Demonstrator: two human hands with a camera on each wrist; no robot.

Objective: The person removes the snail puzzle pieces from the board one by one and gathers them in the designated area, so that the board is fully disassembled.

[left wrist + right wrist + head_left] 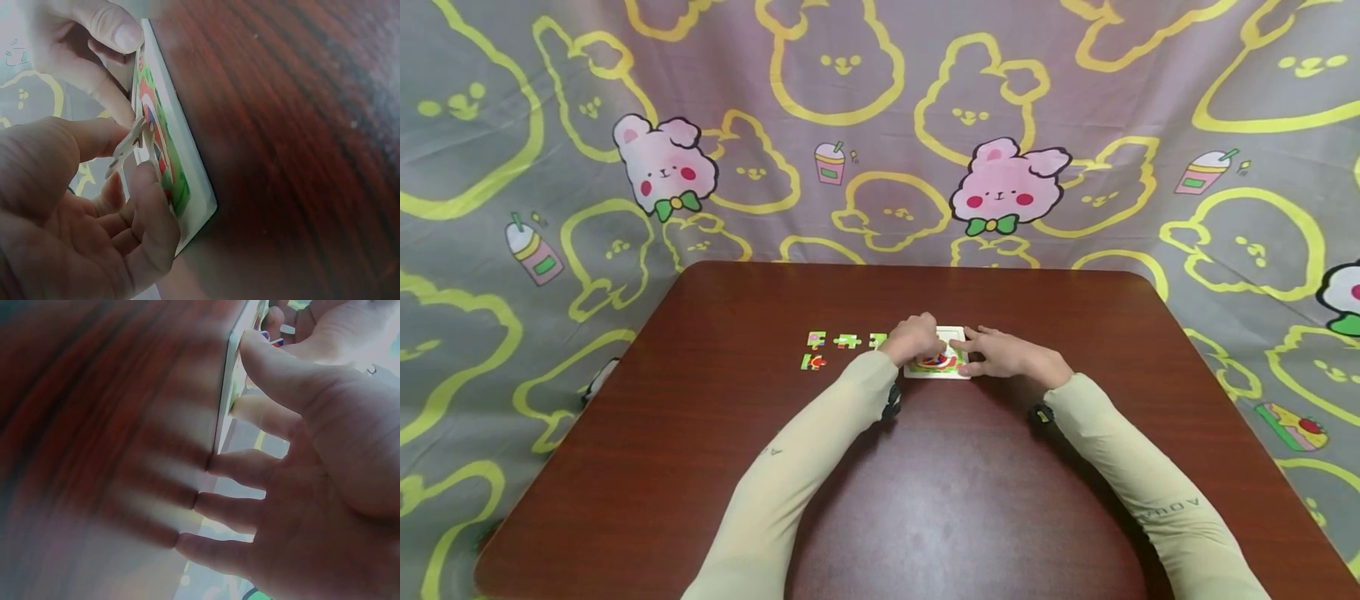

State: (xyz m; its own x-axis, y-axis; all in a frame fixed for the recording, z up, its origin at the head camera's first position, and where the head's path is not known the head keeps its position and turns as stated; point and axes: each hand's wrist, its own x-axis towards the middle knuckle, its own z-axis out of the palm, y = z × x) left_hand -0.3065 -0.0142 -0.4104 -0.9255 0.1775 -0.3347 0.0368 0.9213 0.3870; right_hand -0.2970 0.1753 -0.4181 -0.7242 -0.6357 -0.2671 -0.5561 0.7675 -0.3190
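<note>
A puzzle piece [127,149] is held tilted over the puzzle board [187,150], seen nearly edge-on in the left wrist view; whether its lower edge bears on the board cannot be determined. The left hand [914,337] grasps the piece in a pinch of its fingers, above the left part of the board. The right hand [1006,353] is at the board's right side, grasping nothing: its fingers are extended and spread, thumb and index finger touching the board, the remaining fingertips resting on the table beside it. The board lies flat, with a white border; its near portion carries a green and red picture, and its far portion, partly covered by the hands, shows pale. Left of the board lie four loose pieces: a first piece [816,339], a second piece [847,342] and a third piece [877,340] in a row, the third close to the left hand, and a fourth piece [812,362] just on the near side of the first. Beneath the board is a reddish-brown table [737,333]. Pale sleeves, left [797,458] and right [1127,450], extend from the board's near side. Beyond the board hangs a grey cloth [895,92] printed with yellow outlines and pink rabbits.
</note>
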